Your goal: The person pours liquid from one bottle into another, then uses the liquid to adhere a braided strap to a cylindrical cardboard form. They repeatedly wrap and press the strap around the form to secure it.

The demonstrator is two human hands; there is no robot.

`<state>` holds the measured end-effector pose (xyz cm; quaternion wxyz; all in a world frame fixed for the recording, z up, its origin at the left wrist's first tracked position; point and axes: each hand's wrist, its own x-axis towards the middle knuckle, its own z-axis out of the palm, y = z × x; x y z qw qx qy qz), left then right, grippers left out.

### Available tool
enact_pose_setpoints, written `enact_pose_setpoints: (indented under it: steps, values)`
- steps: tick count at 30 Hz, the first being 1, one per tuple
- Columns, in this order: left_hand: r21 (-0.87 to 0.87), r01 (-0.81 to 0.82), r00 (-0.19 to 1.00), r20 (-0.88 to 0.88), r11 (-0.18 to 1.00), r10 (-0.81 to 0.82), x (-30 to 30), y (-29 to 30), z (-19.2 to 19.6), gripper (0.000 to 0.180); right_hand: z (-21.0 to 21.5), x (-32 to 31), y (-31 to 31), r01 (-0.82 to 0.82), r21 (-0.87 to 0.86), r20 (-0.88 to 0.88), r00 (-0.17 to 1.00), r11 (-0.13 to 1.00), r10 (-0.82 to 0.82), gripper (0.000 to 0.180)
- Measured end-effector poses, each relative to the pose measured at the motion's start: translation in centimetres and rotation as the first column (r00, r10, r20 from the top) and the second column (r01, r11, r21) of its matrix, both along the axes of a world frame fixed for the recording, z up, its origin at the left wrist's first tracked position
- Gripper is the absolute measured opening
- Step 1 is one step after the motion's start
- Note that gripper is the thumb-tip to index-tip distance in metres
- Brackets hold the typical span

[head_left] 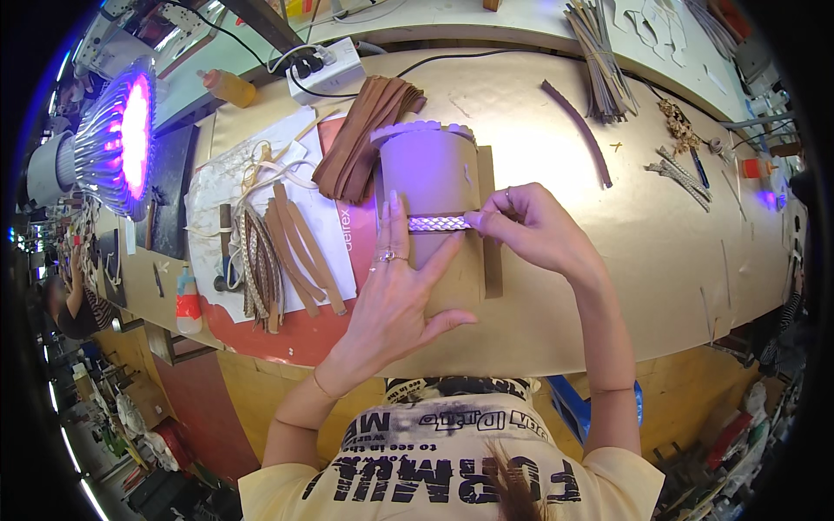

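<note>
A tan, rounded form [430, 178] with a scalloped far edge lies in front of me. Across its middle runs a pale, shiny braided strip [437, 224]. My left hand [395, 291] rests on the form with fingers spread, the fingertips beside the strip's left end and the forefinger just below the braid. At the strip's right end, the thumb and fingers of my right hand [534, 227] are pinched together on it. A flat brown bar [493, 269] shows along the form's right side. Whatever lies beneath the form is hidden.
Brown leather strips [365, 139] lie beyond my left hand. Braided cords [254, 269] and tan strips [300, 247] sit on white paper at left. A glowing lamp [113, 139] juts in at far left. A glue bottle [188, 300] stands by the edge; a dark strip [582, 135] lies right.
</note>
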<state>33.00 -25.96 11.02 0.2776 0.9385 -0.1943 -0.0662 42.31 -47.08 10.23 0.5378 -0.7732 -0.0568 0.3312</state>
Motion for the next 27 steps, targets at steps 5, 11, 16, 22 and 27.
enact_pose_setpoints:
  steps: [5, 11, 16, 22, 27]
  values:
    - [0.014, -0.006, 1.000, -0.014, 1.000, 0.006, 0.0, -0.2, 0.1, 0.091, 0.3, -0.2, -0.1, 0.004, -0.033, 0.018, 1.000, 0.999, -0.003, 0.029]
    - [0.021, -0.016, 0.999, -0.037, 1.000, 0.017, 0.1, -0.2, 0.5, 0.093, 0.4, 0.2, 0.0, -0.030, -0.050, 0.049, 0.998, 0.998, 0.032, 0.028]
    - [0.023, -0.031, 0.999, -0.041, 0.999, 0.032, 0.1, -0.5, 0.6, 0.095, 1.6, 0.3, 0.2, -0.031, -0.099, 0.051, 0.998, 0.995, 0.036, 0.027]
    - [0.020, -0.024, 0.999, -0.022, 1.000, 0.024, 0.2, -0.6, 0.7, 0.096, 2.8, -0.4, 0.2, -0.050, 0.017, 0.233, 0.972, 0.999, 0.045, 0.027]
    - [0.013, -0.007, 0.999, -0.042, 1.000, 0.007, 0.2, -0.5, 0.7, 0.101, 2.5, -0.5, 0.2, 0.018, 0.108, 0.172, 0.984, 0.994, -0.037, 0.024]
